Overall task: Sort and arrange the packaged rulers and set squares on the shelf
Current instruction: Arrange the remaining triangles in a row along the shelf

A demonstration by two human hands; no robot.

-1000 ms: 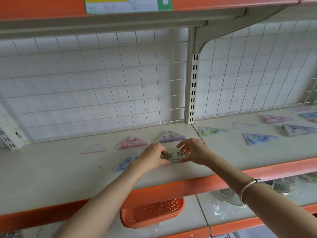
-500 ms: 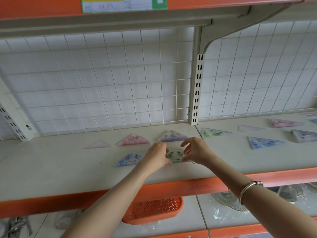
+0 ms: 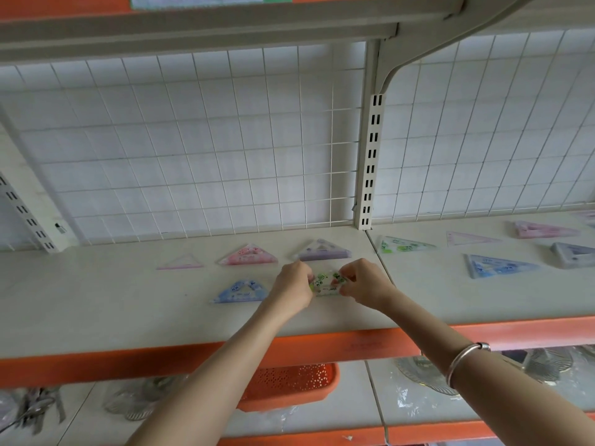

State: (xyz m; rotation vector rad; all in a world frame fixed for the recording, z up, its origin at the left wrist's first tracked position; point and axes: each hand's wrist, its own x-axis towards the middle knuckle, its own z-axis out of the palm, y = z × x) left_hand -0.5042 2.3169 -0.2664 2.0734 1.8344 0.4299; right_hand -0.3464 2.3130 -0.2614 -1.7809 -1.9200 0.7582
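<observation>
Five triangular pieces occupy the left bay of the shelf, a smooth beige board with an orange front lip. They are a thin pink outline triangle, a pink pack, a purple pack, a blue pack and the green pack. The left hand and right hand each pinch one end of the green pack's glossy clear wrapper. It is just right of the blue pack and in front of the purple pack; whether it rests on the board I cannot tell. At least five more triangles lie in the right bay, among them a second green pack and a larger blue one. One silver bangle rings the right wrist. White wire grid backs the shelf, and one perforated orange basket sits below.
</observation>
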